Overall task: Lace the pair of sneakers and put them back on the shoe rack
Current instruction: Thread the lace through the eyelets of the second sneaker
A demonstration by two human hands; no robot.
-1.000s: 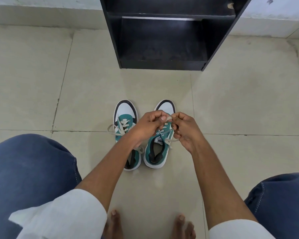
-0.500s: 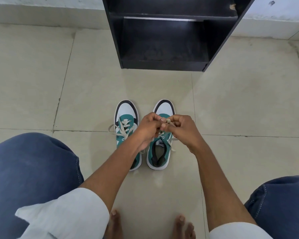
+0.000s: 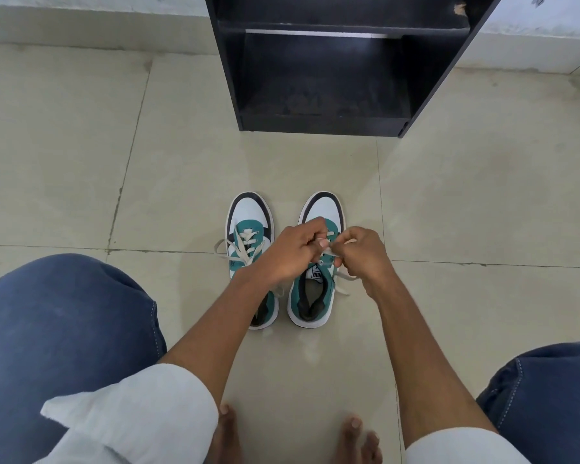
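Both sneakers stand side by side on the floor [image 3: 449, 212], toes toward the shoe rack [image 3: 332, 125], heels toward the seated person, an orientation that puts the eyelets and tongue within easy reach of both arms. The left hand [image 3: 290, 254] and right hand [image 3: 364, 252] meet over the upper eyelets of the right sneaker [image 3: 310, 296]; the fingers of each are closed in a pinch on a section of its pale lace [image 3: 344, 283], whose loose end trails off the shoe's outer side onto the tile. Judgement: the lace is being worked or tied near the top, and holding it taut from both sides keeps tension even. The left sneaker [image 3: 248, 216] sits just beside it, untouched, its lace [image 3: 245, 247] crossed through the eyelets with ends splayed loose, so it appears laced but not yet tied. The surface is pale, glossy tile with visible grout lines, level and free of obstruction around the shoes. The rack, a dark open unit, stands against a light wall a short way beyond the toes; the shelf in view holds nothing visible, so return placement looks straightforward once lacing is finished.
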